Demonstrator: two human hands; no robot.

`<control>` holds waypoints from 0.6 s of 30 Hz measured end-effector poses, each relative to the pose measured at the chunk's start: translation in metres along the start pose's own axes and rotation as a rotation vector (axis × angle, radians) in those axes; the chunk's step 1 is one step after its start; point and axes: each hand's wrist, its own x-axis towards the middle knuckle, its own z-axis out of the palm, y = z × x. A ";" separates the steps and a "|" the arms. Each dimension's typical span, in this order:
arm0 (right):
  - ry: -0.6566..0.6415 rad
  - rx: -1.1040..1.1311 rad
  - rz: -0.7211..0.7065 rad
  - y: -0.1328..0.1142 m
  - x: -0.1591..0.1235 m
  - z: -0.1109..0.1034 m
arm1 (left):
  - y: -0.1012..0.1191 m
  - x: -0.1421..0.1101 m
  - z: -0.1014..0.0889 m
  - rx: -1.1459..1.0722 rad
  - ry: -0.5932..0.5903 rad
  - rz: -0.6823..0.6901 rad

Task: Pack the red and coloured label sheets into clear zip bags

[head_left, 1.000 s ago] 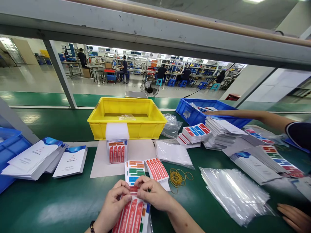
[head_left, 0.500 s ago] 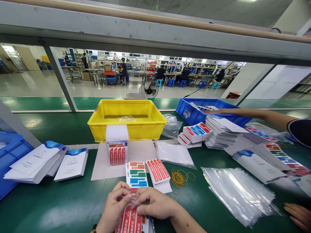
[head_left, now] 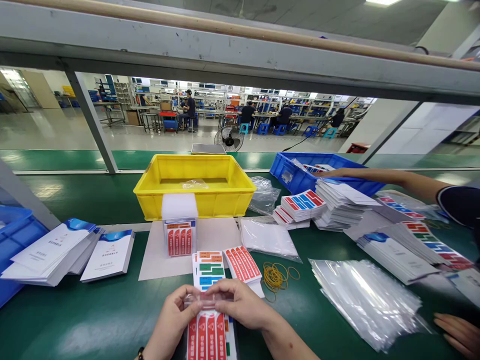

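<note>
My left hand (head_left: pixel 177 316) and my right hand (head_left: pixel 240 306) pinch the top edge of a clear plastic bag (head_left: pixel 205 301) between thumbs and fingers. Inside it lie red label sheets (head_left: pixel 207 336), with sheets in other colours showing at the right side. Just beyond my fingers is a stack of orange, green and blue label sheets (head_left: pixel 209 270). A stack of red label sheets (head_left: pixel 243 263) sits to its right, and a tangle of rubber bands (head_left: pixel 275 276) beside that. Behind them, a bagged pack of label sheets (head_left: pixel 180 241) stands against the yellow bin.
A yellow bin (head_left: pixel 195 201) stands at the back. Booklets (head_left: pixel 108 256) lie at left near a blue bin (head_left: pixel 11 250). At right are empty clear bags (head_left: pixel 367 300), paper stacks (head_left: pixel 343 202) and another blue bin (head_left: pixel 287 172), with a co-worker's arm (head_left: pixel 390 177) reaching into it.
My hands have moved slightly apart along the bag's top edge, which now shows as a flat clear strip between them. The bagged red sheets lie straighter and a little further right.
</note>
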 end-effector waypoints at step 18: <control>0.153 -0.090 0.086 0.003 0.004 -0.003 | -0.004 0.006 -0.012 0.133 0.032 0.034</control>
